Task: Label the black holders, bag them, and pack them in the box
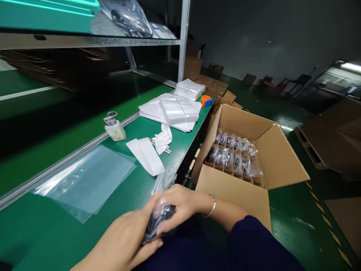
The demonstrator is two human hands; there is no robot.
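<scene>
A dark item in a clear plastic bag point(158, 222) is held between my two hands at the front edge of the green bench; its kind cannot be made out. My left hand point(128, 229) is closed around its near side, with the thumb below. From the right, my right hand point(179, 205) grips the same bag, fingers curled over it. Motion smears the bag's loose end beyond the fingers. Close by on the bench lie a folded white paper sheet point(146, 155), a crumpled white cloth point(163, 139) and clear plastic sheets point(93, 180).
An open carton point(234, 180) with dividers and several bagged dark items stands right of the bench. A pump bottle point(115, 130), stacks of white bags point(180, 109) and an orange-and-blue tape dispenser point(207, 100) are on the bench. Overhead, a shelf point(135, 42) carries a teal bin point(47, 17).
</scene>
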